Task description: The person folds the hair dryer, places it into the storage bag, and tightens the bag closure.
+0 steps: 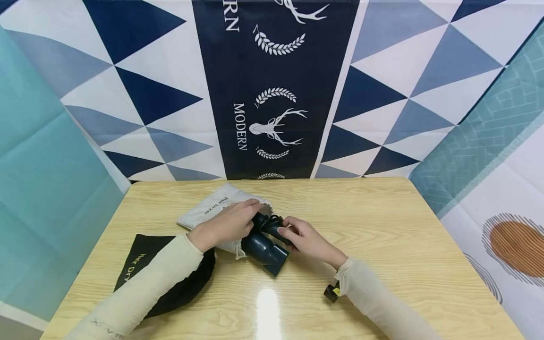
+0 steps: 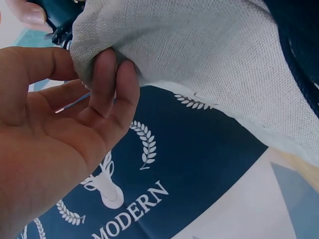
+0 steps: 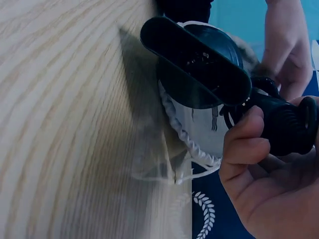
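A dark blue hair dryer (image 1: pixel 258 248) lies partly in the mouth of a light grey drawstring bag (image 1: pixel 204 210) printed "Hair Dryer". Its flat nozzle (image 3: pixel 199 64) points out of the bag, toward the near side. My right hand (image 1: pixel 308 240) grips the dryer's handle (image 3: pixel 289 127), around which a black cord (image 1: pixel 270 221) is bundled. At the bag's opening, my left hand (image 1: pixel 231 222) pinches the fabric edge, as the left wrist view shows. The white drawstring (image 3: pixel 199 172) hangs loose beneath the nozzle. The dryer's rear is hidden inside the bag.
To the left, partly under my left forearm, lies a black bag (image 1: pixel 178 290) with gold "Hair Dryer" lettering. A small black piece with a yellow mark (image 1: pixel 331 293) shows at my right cuff. Patterned cloth (image 1: pixel 276 71) hangs behind the wooden table (image 1: pixel 382 226).
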`<state>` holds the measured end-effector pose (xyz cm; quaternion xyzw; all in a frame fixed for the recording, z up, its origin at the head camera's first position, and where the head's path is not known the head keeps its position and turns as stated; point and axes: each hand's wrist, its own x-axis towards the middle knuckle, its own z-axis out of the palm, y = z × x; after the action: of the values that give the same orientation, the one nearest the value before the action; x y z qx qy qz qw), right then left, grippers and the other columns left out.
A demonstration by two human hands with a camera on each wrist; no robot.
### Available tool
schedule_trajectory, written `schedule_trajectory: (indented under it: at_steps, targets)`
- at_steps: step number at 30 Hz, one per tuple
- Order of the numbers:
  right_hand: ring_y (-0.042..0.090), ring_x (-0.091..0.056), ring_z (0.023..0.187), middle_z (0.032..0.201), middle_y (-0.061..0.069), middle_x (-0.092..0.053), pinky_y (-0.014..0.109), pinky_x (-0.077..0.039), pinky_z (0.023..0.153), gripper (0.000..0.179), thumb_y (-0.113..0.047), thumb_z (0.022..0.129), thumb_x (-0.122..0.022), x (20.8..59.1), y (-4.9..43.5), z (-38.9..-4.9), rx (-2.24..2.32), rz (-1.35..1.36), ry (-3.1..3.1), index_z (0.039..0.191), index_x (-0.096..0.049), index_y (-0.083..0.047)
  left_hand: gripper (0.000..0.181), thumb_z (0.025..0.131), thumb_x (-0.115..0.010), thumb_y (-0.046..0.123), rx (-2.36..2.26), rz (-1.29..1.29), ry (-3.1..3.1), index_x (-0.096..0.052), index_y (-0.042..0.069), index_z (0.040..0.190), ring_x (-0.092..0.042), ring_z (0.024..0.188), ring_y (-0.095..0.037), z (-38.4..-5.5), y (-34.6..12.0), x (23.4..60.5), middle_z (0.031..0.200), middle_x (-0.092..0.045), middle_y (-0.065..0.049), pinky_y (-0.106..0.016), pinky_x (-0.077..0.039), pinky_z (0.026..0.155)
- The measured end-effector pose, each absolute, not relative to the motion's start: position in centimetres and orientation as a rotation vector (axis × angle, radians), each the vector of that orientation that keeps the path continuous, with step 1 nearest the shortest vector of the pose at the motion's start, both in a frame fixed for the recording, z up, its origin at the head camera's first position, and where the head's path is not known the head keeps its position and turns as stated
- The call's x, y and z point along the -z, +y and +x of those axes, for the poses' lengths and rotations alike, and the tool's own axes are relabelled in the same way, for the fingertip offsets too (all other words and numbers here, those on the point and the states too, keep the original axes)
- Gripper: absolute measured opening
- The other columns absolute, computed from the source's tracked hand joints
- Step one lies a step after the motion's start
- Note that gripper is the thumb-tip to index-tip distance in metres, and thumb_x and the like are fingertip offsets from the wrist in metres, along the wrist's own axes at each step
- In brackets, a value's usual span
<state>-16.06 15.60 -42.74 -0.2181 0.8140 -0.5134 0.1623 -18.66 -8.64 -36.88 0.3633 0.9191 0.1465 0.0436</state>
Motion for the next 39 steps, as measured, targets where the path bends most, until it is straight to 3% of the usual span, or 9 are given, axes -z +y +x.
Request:
schedule_trajectory:
  at_steps: [5, 12, 18, 31, 39]
  targets:
    - [0.02, -0.046, 0.049, 0.059, 0.002, -0.051, 0.028, -0.043, 0.049, 0.028, -0.036, 0.106, -0.049, 42.7, 15.0, -16.1, 1.457, -0.62, 2.355, 0.099, -0.056, -0.01, 0.046, 0.092, -0.055, -0.005, -0.472, 1.142, 2.804, -0.058, 0.008, 0.136, -0.063, 0.1, -0.021, -18.4, -8.6, 36.9, 0.137, -0.056, -0.013, -0.036, -0.053, 0.086]
    - [0.023, -0.046, 0.049, 0.06, 0.004, -0.052, 0.028, -0.041, 0.048, 0.031, -0.036, 0.105, -0.049, 42.9, 14.4, -16.8, 1.533, -0.526, 2.294, 0.097, -0.054, -0.006, 0.049, 0.093, -0.055, -0.004, -0.467, 1.163, 2.794, -0.052, 0.003, 0.141, -0.059, 0.12, -0.026, -17.8, -8.3, 36.7, 0.138, -0.054, -0.014, -0.038, -0.05, 0.098]
    - [0.02, -0.047, 0.053, 0.064, 0.008, -0.054, 0.032, -0.042, 0.049, 0.033, -0.033, 0.106, -0.048, 43.2, 14.0, -17.2, 1.608, -0.48, 2.216, 0.095, -0.051, -0.002, 0.051, 0.093, -0.056, -0.003, -0.481, 1.108, 2.817, -0.048, -0.001, 0.143, -0.056, 0.126, -0.029, -17.5, -8.0, 36.9, 0.144, -0.049, -0.017, -0.038, -0.048, 0.101]
    - [0.016, -0.049, 0.056, 0.069, 0.008, -0.054, 0.028, -0.043, 0.052, 0.035, -0.037, 0.105, -0.049, 43.8, 13.4, -17.4, 1.749, -0.255, 2.086, 0.097, -0.053, -0.003, 0.052, 0.093, -0.056, -0.003, -0.462, 1.187, 2.852, -0.046, -0.006, 0.143, -0.057, 0.124, -0.032, -16.5, -7.3, 37.6, 0.146, -0.046, -0.022, -0.036, -0.053, 0.094]
    - [0.016, -0.045, 0.052, 0.064, 0.007, -0.053, 0.027, -0.04, 0.049, 0.033, -0.034, 0.106, -0.047, 43.6, 12.7, -17.1, 1.697, -0.341, 2.177, 0.095, -0.05, -0.003, 0.051, 0.091, -0.057, -0.004, -0.452, 1.289, 2.891, -0.048, -0.008, 0.141, -0.059, 0.12, -0.032, -16.6, -7.4, 37.9, 0.143, -0.048, -0.023, -0.036, -0.054, 0.092]
